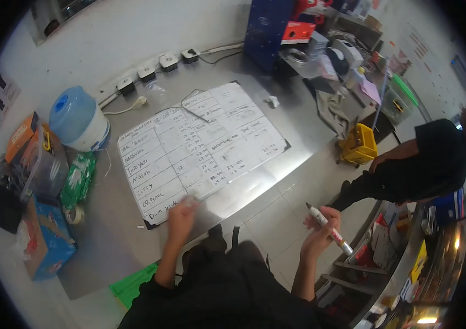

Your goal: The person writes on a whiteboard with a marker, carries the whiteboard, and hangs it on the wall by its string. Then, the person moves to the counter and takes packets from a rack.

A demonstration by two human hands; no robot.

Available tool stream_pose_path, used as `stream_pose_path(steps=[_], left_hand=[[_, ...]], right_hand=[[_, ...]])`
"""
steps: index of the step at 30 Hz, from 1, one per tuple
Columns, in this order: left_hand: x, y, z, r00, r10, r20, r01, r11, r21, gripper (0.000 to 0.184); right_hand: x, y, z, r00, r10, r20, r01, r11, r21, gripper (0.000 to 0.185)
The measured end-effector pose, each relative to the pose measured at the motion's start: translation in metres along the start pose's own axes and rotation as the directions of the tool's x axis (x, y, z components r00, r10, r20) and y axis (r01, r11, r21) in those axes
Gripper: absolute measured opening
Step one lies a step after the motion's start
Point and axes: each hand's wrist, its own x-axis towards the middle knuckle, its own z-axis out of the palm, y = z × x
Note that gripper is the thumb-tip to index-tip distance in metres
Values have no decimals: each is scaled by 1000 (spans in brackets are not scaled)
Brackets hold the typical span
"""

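A whiteboard (200, 148) with handwritten words and numbers in a ruled grid lies flat on the steel table. Over its near edge, close to the bottom row of writing, is my left hand (182, 219); its fingers are blurred, and whether they hold anything does not show. My right hand (321, 233) is off to the right of the board, above the floor, with its fingers around a marker (329, 229). The marker is white and red, its dark tip uncovered and pointing up and left.
A steel table (255, 203) bears a blue and white water jug (79, 118), a green packet (77, 180), a tape roll (74, 214) and a blue box (49, 238). Sockets line the wall. To the right, a person in black (436, 159) stands near a yellow bucket (358, 145).
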Motion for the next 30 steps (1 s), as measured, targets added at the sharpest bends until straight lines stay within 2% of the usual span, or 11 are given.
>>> stream_pose_path(steps=[2, 4, 5, 6, 8, 10, 12, 14, 16, 22, 30], left_hand=[[17, -38, -7, 919, -101, -380, -19, 954, -298, 20], [19, -66, -21, 794, -90, -601, 9, 991, -136, 20], [17, -72, -25, 784, -106, -612, 27, 990, -136, 20], [12, -75, -28, 765, -152, -626, 129, 988, -82, 19], [-1, -80, -27, 724, -215, -655, 256, 966, -35, 19], [-19, -83, -20, 676, -232, -699, 425, 898, 114, 22], [-31, -80, -12, 600, -290, -746, 486, 872, 52, 22], [-27, -91, 3, 528, -359, -769, 541, 841, -21, 22], [-36, -113, 21, 512, -212, -832, 652, 727, 216, 21], [-20, -97, 31, 364, -289, -885, 663, 748, 29, 23], [-13, -93, 29, 308, -355, -883, 681, 730, -56, 23]], right_hand=[[18, 30, 9, 982, 10, 188, -23, 997, 69, 45], [36, 53, 30, 951, -45, 305, 30, 998, 54, 42], [45, 65, 40, 946, -46, 319, 36, 999, 37, 26], [56, 76, 50, 938, -40, 344, 27, 999, 40, 26], [81, 94, 72, 845, -196, 498, 260, 963, -63, 16], [104, 105, 94, 808, -227, 543, 254, 967, 27, 17], [123, 135, 116, 754, 33, 656, -79, 996, 41, 16], [134, 171, 147, 747, -3, 664, -68, 994, 81, 11], [137, 207, 173, 694, 201, 691, -311, 950, 37, 11], [142, 256, 254, 670, 244, 701, -316, 948, -28, 17], [140, 295, 295, 746, 219, 629, -196, 975, -107, 22]])
